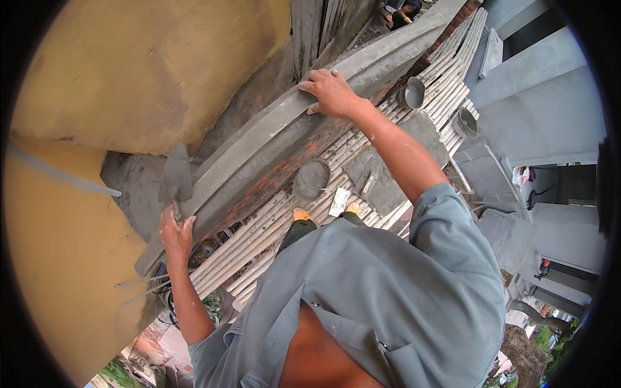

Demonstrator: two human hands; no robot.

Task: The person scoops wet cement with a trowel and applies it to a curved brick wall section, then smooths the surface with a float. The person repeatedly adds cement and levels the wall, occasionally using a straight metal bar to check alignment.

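At the left, my left hand is closed around the handle of a pointed trowel, its blade smeared with grey mortar and pointing away from me. The blade is over a mortared patch by the yellow wall. My right hand is farther up and to the right, closed over a long grey board. Its fingers lie across the top and the thumb is on the near edge. This board runs diagonally along the top of a low wall, whose side shows smoothed mortar and bare red brick.
Bamboo poles form a platform under my feet. On it are a mortar bucket, a white rectangular plate, a mortar-covered sheet with a tool, and two more buckets. Another person is at the far end.
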